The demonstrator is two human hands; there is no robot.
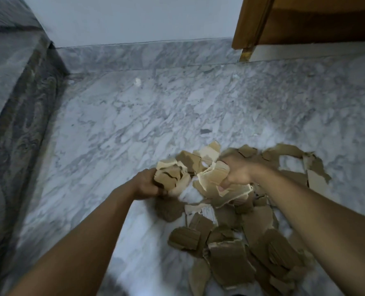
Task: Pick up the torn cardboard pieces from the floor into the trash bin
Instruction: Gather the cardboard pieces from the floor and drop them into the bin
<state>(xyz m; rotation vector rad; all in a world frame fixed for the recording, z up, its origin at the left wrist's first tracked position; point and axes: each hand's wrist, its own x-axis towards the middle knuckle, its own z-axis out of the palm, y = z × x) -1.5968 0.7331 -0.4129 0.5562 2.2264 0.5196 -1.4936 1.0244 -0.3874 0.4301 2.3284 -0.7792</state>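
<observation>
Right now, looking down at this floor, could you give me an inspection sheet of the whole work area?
Surface: grey-veined marble floor, partly covered.
Job's things: torn cardboard pieces heaped on the floor in front of the person; trash bin not in view.
Clutter: small white scraps near the wall.
Hands: left hand grips a bunch of pieces; right hand grips another.
Cables: nothing seen.
Surroundings: patterned fabric-covered furniture at left, wooden furniture at upper right, white wall.
</observation>
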